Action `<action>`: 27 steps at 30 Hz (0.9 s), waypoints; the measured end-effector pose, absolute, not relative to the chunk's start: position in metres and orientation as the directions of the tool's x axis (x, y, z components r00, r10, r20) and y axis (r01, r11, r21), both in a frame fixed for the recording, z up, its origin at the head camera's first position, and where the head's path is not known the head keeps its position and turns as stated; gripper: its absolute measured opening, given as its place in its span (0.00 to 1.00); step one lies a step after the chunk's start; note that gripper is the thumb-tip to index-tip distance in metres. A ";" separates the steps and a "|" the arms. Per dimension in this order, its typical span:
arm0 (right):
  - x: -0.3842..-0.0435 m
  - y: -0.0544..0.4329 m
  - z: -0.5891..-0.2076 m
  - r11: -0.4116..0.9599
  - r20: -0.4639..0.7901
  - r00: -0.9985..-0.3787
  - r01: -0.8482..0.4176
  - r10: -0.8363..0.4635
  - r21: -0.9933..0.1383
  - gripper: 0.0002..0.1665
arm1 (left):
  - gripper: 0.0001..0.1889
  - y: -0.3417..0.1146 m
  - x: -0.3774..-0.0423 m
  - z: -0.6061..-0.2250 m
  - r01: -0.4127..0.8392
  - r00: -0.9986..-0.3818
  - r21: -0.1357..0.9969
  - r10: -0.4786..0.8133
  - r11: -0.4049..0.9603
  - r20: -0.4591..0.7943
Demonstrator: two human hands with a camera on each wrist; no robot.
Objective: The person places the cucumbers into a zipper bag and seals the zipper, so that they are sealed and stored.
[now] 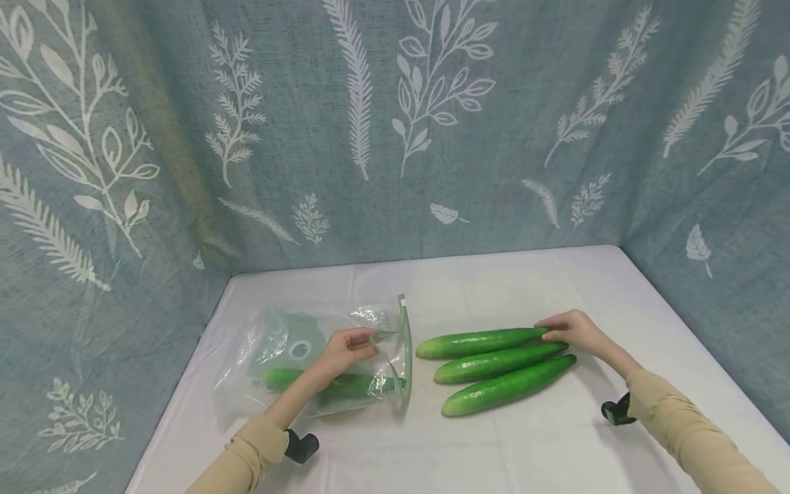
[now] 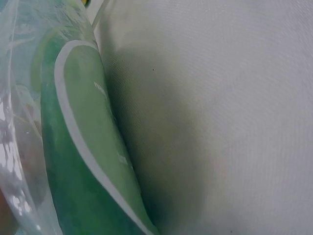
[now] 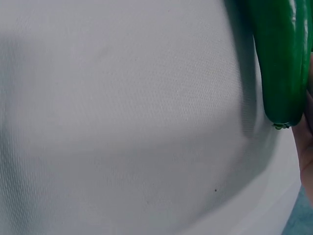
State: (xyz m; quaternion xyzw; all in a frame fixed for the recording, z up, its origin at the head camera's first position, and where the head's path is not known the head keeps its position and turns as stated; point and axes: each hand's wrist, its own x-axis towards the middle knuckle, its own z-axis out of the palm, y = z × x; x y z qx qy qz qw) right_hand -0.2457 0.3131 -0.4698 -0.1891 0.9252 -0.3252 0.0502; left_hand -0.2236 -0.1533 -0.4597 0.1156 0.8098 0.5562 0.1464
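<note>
A clear zip bag (image 1: 241, 384) with a green print lies on the left of the table, its opening facing right. One cucumber (image 1: 354, 387) shows through the plastic inside it. My left hand (image 1: 343, 353) pinches the bag's upper layer near the parted mouth. To the right, three green cucumbers lie side by side. The farthest cucumber (image 1: 481, 342) has its right end between the thumb and fingers of my right hand (image 1: 577, 331). Beside it are the middle cucumber (image 1: 500, 363) and the nearest cucumber (image 1: 509, 387). In the right wrist view, a cucumber end (image 3: 281, 73) appears next to the hand.
A white cloth covers the table (image 1: 494, 453). Blue-green curtains (image 1: 370, 206) with white leaf prints hang behind it and along both sides. Dark camera mounts sit at both wrists, close above the table.
</note>
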 end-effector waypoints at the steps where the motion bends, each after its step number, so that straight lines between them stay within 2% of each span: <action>1: -0.245 0.314 -0.470 0.716 0.019 -0.925 -0.306 -0.379 -0.628 0.18 | 0.24 -0.154 -0.224 -0.460 0.025 -0.930 0.935 0.351 0.355 -0.108; 13: -0.241 0.319 -0.467 0.664 -0.087 -0.955 -0.131 -0.285 -0.736 0.24 | 0.23 -0.155 -0.225 -0.462 0.049 -0.924 0.943 0.373 0.330 -0.082; 27: -0.237 0.318 -0.465 0.626 -0.128 -0.958 -0.064 -0.257 -0.777 0.28 | 0.23 -0.156 -0.225 -0.461 0.053 -0.925 0.946 0.373 0.320 -0.075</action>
